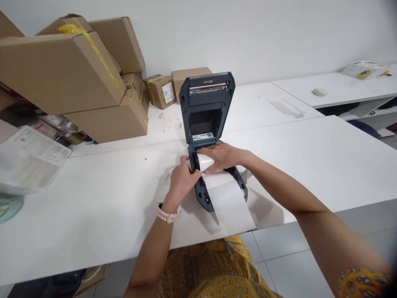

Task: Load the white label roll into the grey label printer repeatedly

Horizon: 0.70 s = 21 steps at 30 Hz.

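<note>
A dark blue-grey label printer (204, 198) stands on the white table with its lid (207, 103) raised. Inside its body lies a white label roll (205, 162), and a strip of labels (231, 205) runs from it over the printer's front toward the table edge. My right hand (221, 156) reaches in from the right, fingers and thumb closed round the roll. At the printer's left side, my left hand (183, 176) grips the rim, thumb on the inner edge near the roll's end. Its other fingertips are partly hidden. A pink watch band (166, 216) circles my left wrist.
Stacked cardboard boxes (105, 120) fill the back left, with a smaller taped box (160, 91) behind the printer. Papers in clear plastic (31, 159) lie at the left. A small white object (319, 92) and a white box (364, 70) sit on the right-hand shelf unit.
</note>
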Available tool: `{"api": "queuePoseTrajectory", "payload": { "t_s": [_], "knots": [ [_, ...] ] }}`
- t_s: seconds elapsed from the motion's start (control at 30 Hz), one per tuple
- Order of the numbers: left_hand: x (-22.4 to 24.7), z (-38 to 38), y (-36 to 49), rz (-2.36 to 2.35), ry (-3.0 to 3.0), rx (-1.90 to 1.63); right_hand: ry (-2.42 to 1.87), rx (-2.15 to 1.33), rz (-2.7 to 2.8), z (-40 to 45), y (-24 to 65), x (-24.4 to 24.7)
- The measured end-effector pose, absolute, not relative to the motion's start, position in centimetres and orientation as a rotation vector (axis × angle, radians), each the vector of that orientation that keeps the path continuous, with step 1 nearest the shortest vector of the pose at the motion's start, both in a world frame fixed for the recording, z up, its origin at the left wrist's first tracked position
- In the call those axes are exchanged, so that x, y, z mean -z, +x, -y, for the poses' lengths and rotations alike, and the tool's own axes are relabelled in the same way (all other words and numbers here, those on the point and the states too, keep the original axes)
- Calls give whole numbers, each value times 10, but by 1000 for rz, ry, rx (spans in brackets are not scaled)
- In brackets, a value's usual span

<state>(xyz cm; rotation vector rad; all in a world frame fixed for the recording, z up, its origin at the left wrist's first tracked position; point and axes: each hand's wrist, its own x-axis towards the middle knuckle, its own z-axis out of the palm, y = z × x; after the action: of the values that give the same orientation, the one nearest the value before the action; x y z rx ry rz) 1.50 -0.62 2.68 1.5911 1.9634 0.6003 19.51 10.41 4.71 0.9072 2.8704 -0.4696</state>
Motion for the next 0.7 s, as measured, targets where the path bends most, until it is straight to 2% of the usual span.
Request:
{"api": "queuePoseTrajectory", "payload": {
  "t_s": [0.6, 0.7],
  "knots": [
    [-29, 5, 16, -1954, 1601, -583, 962, 397, -2847, -99, 189, -45],
    [-30, 5, 16, -1952, 1603, -590, 990, 496, -2884, -100, 191, -47]
  ]
}}
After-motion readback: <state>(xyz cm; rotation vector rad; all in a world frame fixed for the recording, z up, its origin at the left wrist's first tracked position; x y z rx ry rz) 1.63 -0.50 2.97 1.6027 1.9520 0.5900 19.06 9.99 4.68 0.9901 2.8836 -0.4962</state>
